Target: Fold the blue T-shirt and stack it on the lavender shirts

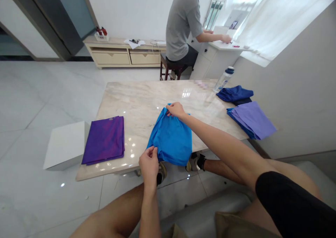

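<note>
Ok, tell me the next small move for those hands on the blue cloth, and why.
I'd probably ease the left hand and right hand gently apart, to straighten the side of the blue cloth between them: both hands hold that side, and it looks creased there, whereas the purple cloth lies folded flat on the table.

Cannot see whole seated person, cut off by edge at twelve o'clock; near table edge, hidden under blue cloth at six; black sleeve, cut off at four. Cannot identify blurred patch at two.
</note>
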`<state>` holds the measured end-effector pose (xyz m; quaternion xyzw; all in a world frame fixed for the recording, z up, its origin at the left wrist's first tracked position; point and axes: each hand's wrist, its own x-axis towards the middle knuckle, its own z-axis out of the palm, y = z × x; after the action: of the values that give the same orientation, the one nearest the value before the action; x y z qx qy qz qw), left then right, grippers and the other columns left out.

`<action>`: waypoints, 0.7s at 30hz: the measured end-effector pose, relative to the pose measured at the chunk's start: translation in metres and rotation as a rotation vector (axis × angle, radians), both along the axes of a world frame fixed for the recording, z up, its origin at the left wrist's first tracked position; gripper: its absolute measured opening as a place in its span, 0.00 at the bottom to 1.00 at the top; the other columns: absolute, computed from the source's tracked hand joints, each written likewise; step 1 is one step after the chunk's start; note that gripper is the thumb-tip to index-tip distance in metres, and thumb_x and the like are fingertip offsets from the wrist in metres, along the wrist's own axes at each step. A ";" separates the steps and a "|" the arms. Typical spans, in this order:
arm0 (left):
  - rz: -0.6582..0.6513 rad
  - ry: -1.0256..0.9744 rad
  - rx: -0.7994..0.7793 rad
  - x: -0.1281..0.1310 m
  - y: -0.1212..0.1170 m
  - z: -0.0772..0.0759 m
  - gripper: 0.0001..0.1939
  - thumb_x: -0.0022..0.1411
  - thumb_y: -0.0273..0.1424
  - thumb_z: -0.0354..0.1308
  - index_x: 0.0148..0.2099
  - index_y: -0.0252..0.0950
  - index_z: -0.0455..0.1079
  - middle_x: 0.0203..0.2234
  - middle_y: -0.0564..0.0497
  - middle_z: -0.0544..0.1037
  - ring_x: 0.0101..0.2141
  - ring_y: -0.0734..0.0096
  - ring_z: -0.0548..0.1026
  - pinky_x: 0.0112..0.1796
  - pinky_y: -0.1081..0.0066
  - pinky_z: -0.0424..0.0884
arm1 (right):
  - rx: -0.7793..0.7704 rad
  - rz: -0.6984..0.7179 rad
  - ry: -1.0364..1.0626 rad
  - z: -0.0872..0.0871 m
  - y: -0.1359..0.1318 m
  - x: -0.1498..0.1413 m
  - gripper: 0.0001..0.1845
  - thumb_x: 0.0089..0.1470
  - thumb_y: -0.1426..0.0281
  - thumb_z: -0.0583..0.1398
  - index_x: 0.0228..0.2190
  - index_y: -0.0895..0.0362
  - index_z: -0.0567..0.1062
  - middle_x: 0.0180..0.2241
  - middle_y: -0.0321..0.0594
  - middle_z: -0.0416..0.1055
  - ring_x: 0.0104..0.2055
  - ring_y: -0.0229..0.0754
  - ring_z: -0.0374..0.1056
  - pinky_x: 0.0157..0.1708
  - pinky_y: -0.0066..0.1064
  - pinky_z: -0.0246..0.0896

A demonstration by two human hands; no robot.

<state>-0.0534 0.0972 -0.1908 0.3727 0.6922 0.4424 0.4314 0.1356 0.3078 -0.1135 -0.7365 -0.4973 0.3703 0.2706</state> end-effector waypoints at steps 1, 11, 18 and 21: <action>0.018 0.026 -0.001 -0.001 0.000 0.003 0.16 0.64 0.40 0.64 0.46 0.33 0.82 0.38 0.39 0.88 0.40 0.51 0.87 0.46 0.58 0.82 | -0.013 0.024 0.032 -0.003 -0.001 0.001 0.13 0.68 0.69 0.61 0.32 0.58 0.81 0.31 0.40 0.84 0.29 0.37 0.80 0.28 0.21 0.69; -0.179 0.593 -0.110 0.005 0.004 0.044 0.22 0.73 0.42 0.63 0.62 0.36 0.75 0.48 0.41 0.87 0.49 0.47 0.84 0.48 0.58 0.77 | 0.124 0.158 -0.282 -0.005 -0.096 0.090 0.12 0.66 0.72 0.60 0.33 0.58 0.83 0.34 0.41 0.85 0.32 0.40 0.81 0.36 0.25 0.70; -0.405 0.905 -0.117 -0.016 0.029 0.083 0.16 0.77 0.34 0.56 0.60 0.40 0.78 0.50 0.42 0.87 0.53 0.49 0.84 0.49 0.60 0.76 | 0.122 0.203 -0.432 -0.010 -0.159 0.132 0.13 0.67 0.68 0.60 0.37 0.57 0.85 0.39 0.44 0.86 0.38 0.44 0.81 0.39 0.27 0.67; -0.606 1.164 -0.215 -0.032 0.034 0.104 0.20 0.77 0.32 0.54 0.65 0.36 0.73 0.52 0.37 0.86 0.54 0.45 0.83 0.48 0.59 0.76 | 0.133 0.266 -0.446 -0.007 -0.149 0.132 0.14 0.68 0.69 0.60 0.37 0.57 0.86 0.39 0.44 0.86 0.40 0.44 0.81 0.39 0.27 0.64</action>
<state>-0.0850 0.1308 -0.0863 0.6837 0.7173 -0.0435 0.1274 0.2672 0.1589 -0.1202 -0.7086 -0.6603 0.1975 0.1512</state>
